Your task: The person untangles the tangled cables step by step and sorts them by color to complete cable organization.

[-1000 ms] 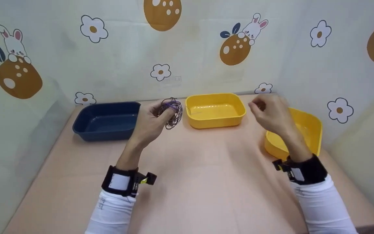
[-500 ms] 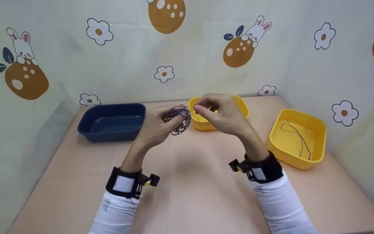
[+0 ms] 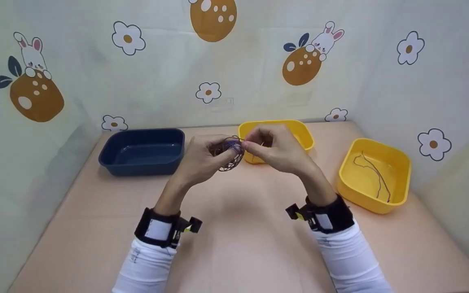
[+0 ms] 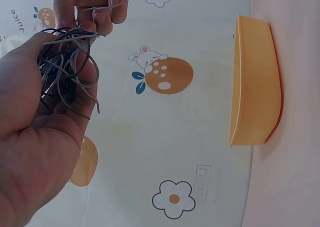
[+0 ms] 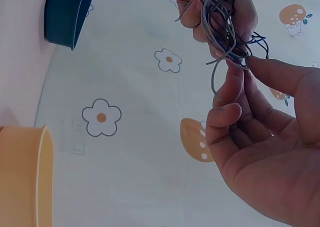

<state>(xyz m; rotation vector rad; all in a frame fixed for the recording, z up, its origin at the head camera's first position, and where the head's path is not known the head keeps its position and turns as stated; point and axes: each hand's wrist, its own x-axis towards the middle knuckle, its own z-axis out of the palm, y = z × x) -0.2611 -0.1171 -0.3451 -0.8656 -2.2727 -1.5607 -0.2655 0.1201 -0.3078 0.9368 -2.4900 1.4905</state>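
Above the table, my left hand (image 3: 204, 158) grips a tangled bundle of thin cords (image 3: 233, 156) between thumb and fingers. Grey, black and blue strands show in the bundle (image 4: 65, 62) in the left wrist view, with loose ends sticking out. My right hand (image 3: 277, 148) meets it from the right. In the right wrist view, the thumb and fingers of this right hand (image 5: 272, 117) pinch strands at the edge of the bundle (image 5: 222, 22). Fingers partly cover the cords in the head view.
At the back left stands a dark blue bin (image 3: 141, 169). A yellow bin (image 3: 305, 140) behind my right hand is partly hidden by it. Dark cords (image 3: 377, 173) lie in a second yellow bin (image 3: 346, 183) on the right. A patterned sheet (image 3: 157, 81) hangs behind the table.
My right hand has come left from over the right yellow bin to the cord bundle and now pinches strands there. The left hand has shifted slightly right, still holding the bundle.
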